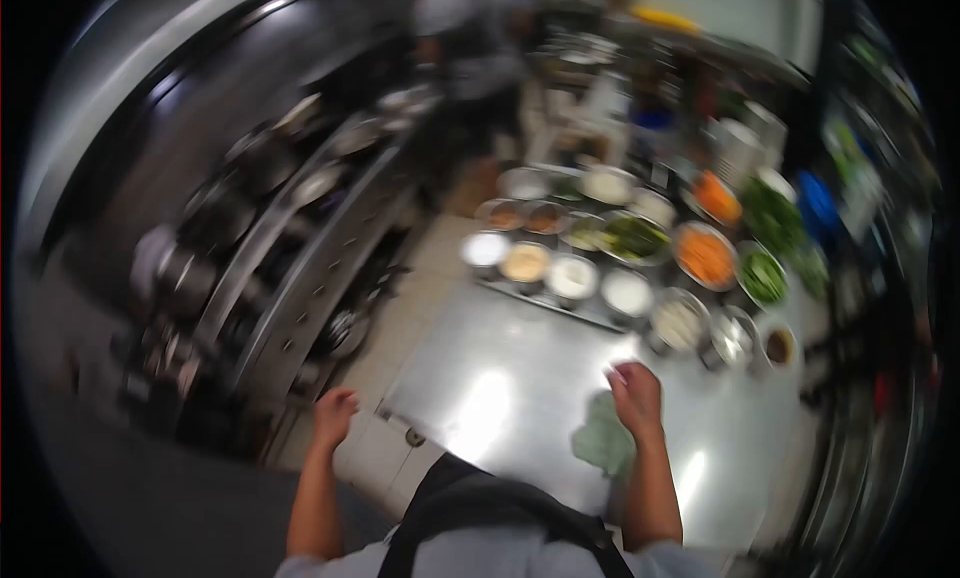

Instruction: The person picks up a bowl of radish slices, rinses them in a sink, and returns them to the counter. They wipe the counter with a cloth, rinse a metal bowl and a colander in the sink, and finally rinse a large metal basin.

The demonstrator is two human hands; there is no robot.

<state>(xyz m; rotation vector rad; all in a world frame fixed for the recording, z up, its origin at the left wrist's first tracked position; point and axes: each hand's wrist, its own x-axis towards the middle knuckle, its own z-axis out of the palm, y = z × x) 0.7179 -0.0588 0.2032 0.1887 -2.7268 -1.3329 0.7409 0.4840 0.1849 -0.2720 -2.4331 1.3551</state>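
Steel fittings and a tiled floor (392, 326) surround the scene in the head view, which is blurred in many places. On one side runs a long cooking range (300, 263) with pans along it, and another person (470, 38) in a pale top and dark lower clothing stands near its far end. A bright metal worktop (450, 378) lies in front of the wearer. Across its far part sit rows of round containers: a bowl of orange pieces (705, 256), a bowl of green pieces (762, 278), several containers of white or pale contents, and a small bowl of dark contents (777, 346) near the side edge.

The green cloth (603, 436) lies crumpled on the near part of the worktop, partly hidden by the right arm. The right hand (638, 393) is just beside it in the picture, fingers bent inward; whether it grasps anything cannot be told. The left hand (337, 416) is raised beyond the worktop's side, well apart from the cloth, its fingers loosely curled; its grasp cannot be told either. Dark straps cross the wearer's light top.
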